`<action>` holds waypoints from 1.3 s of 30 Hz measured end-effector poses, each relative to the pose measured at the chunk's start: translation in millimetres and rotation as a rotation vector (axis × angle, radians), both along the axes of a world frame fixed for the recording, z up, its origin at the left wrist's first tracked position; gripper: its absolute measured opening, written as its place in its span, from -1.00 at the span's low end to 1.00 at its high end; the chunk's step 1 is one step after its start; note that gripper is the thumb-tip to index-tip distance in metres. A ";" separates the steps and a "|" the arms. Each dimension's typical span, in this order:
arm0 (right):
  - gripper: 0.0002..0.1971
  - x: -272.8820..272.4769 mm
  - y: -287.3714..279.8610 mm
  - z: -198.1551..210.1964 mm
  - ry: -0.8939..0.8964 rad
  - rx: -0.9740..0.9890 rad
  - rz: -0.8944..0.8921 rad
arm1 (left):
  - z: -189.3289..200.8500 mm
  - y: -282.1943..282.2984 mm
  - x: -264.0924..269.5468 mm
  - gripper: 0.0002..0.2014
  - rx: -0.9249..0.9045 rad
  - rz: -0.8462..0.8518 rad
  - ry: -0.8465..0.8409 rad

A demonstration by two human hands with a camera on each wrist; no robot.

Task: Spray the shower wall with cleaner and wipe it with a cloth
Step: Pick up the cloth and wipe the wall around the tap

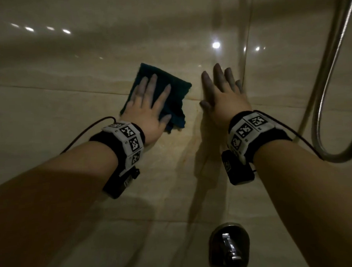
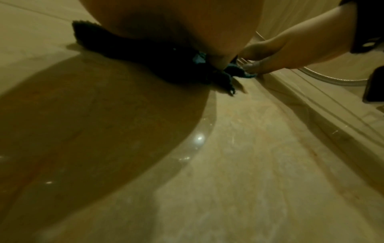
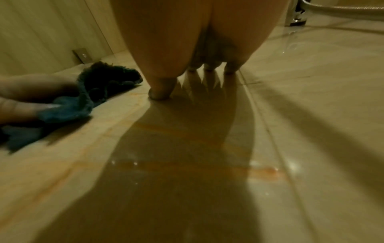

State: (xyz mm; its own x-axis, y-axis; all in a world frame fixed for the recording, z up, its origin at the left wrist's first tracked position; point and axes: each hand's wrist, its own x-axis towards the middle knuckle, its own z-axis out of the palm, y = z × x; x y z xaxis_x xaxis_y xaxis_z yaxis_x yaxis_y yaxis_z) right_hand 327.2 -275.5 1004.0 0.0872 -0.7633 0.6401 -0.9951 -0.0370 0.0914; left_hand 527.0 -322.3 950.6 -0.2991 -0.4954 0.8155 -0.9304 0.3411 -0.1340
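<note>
Head view, cloth: dark teal folded terry cloth (image 1: 163,93) lies flat against the glossy beige tiled shower wall (image 1: 69,63), spread under the left hand (image 1: 148,106).
Head view, left hand: fingers straight and spread apart, palm pressing the cloth to the wall; a white marker band with black wrist strap (image 1: 125,143) sits behind it.
Head view, right hand: the right hand (image 1: 223,91) lies flat on bare tile just right of the cloth, fingers straight and slightly apart, holding nothing.
Head view, fittings: a coiled metal shower hose (image 1: 327,84) hangs at the right; a chrome wall fitting (image 1: 229,245) shows at the bottom edge.
Left wrist view: the palm covers most of the cloth (image 2: 129,49), whose ragged corner sticks out on the tile; the right hand's fingertips (image 2: 251,67) touch the wall just beyond it.
Right wrist view: fingertips (image 3: 160,93) rest on the wall, apart from one another; the cloth (image 3: 99,85) lies to the left, bunched under the other hand's fingers.
</note>
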 end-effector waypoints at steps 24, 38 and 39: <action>-0.24 -37.4 -0.5 -52.0 -0.211 -0.031 -0.059 | -14.0 2.0 -40.8 -0.31 -0.041 0.062 -0.089; -0.40 -65.1 10.6 -76.7 -0.127 -0.117 -0.006 | -68.1 5.3 -63.8 -0.37 -0.115 0.051 -0.160; -0.41 -66.2 7.9 -81.9 -0.125 -0.143 -0.002 | -62.5 7.3 -68.0 -0.36 -0.090 0.044 -0.151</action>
